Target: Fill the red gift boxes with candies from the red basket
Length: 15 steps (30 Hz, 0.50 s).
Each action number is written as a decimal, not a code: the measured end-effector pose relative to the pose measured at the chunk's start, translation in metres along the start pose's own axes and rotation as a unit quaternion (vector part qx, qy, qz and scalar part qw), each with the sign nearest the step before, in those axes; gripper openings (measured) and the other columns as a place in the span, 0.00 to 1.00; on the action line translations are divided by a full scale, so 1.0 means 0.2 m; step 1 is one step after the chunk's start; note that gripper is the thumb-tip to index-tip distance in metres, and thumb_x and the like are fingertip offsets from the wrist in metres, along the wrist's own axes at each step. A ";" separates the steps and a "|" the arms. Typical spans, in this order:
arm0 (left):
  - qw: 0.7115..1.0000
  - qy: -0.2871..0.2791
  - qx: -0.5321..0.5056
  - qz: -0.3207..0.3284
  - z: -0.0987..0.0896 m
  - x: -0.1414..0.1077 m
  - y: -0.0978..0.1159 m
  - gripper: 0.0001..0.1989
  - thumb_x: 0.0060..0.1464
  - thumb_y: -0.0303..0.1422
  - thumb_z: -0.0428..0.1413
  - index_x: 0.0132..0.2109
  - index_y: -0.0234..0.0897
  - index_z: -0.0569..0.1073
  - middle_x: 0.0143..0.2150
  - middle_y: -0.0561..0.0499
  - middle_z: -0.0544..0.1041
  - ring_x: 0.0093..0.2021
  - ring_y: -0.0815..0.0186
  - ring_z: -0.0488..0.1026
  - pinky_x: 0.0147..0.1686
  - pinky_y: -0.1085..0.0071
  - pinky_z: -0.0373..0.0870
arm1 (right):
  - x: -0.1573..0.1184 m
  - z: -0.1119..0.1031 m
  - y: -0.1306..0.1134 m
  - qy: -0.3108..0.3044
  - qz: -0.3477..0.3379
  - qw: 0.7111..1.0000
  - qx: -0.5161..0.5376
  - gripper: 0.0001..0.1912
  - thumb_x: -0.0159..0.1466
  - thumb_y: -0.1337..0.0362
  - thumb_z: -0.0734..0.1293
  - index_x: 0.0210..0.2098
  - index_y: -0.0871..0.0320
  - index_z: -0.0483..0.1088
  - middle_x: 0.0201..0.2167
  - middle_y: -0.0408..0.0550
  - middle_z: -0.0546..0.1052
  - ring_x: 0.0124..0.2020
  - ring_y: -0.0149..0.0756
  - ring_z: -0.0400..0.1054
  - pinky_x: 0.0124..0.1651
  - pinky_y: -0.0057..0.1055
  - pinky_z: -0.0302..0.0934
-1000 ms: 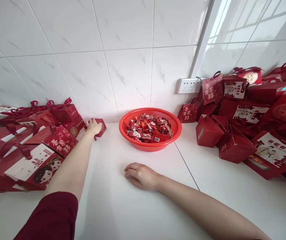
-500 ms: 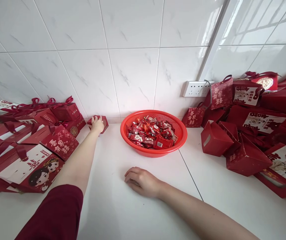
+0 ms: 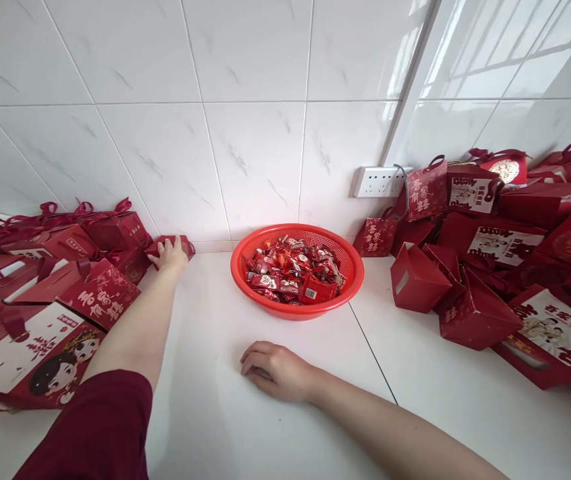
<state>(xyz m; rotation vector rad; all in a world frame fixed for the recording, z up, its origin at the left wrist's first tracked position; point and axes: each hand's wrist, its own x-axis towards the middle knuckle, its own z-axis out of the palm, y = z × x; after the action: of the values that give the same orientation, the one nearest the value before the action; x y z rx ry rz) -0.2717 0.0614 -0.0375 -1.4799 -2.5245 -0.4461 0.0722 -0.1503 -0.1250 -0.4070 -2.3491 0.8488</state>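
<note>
My left hand [image 3: 171, 255] reaches far to the left, its fingers bent over a small dark-red gift box [image 3: 185, 248] by the tiled wall. The hand covers much of that box, which sits against the end of a group of red gift boxes [image 3: 120, 230]. My right hand [image 3: 278, 370] rests on the white tabletop with its fingers loosely curled together; nothing shows in it. Just beyond it stands a red plastic basket [image 3: 298, 311] filled with red-wrapped sweets [image 3: 292, 267].
Red gift boxes with ribbon handles [image 3: 35, 353] crowd the left side. On the right is a heap of red boxes [image 3: 480, 310], some open and tilted. A white socket strip [image 3: 378, 181] is on the wall behind, and a dark seam crosses the tabletop.
My left hand has moved the small gift box left along the wall, up against the other boxes. The view has turned slightly right. My right hand stays resting on the table.
</note>
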 end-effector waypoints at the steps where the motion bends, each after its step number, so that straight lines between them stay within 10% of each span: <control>1: 1.000 -0.001 -0.004 -0.003 -0.01 -0.01 -0.01 0.32 0.59 0.27 0.55 0.68 0.34 0.57 0.71 0.33 0.52 0.71 0.44 0.46 0.64 0.35 0.45 | 0.00 0.00 0.00 0.001 0.000 1.000 -0.001 0.11 0.62 0.74 0.63 0.43 0.57 0.71 0.46 0.50 0.75 0.47 0.34 0.69 0.51 0.29 0.65; 7: 0.996 0.066 -0.049 0.030 -0.12 -0.19 0.07 0.40 0.61 0.35 0.50 0.72 0.28 0.38 0.74 0.32 0.30 0.73 0.47 0.26 0.64 0.34 0.28 | 0.01 0.02 0.03 -0.001 -0.008 1.000 -0.028 0.10 0.63 0.72 0.63 0.42 0.57 0.71 0.45 0.49 0.75 0.47 0.34 0.70 0.51 0.27 0.65; 15: 0.913 0.200 -0.245 0.258 -0.47 -0.75 0.42 0.39 0.59 0.38 0.55 0.72 0.36 0.46 0.74 0.34 0.33 0.73 0.44 0.39 0.67 0.40 0.40 | 0.04 -0.03 -0.02 -0.056 0.018 0.996 -0.072 0.10 0.66 0.70 0.62 0.46 0.59 0.71 0.49 0.53 0.74 0.50 0.36 0.68 0.55 0.30 0.62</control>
<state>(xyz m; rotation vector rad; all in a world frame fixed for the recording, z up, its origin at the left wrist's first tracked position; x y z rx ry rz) -0.1251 -0.0561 0.0178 -1.8924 -1.6831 -1.1970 0.0699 -0.1468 -0.1167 -0.4729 -2.5236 0.7396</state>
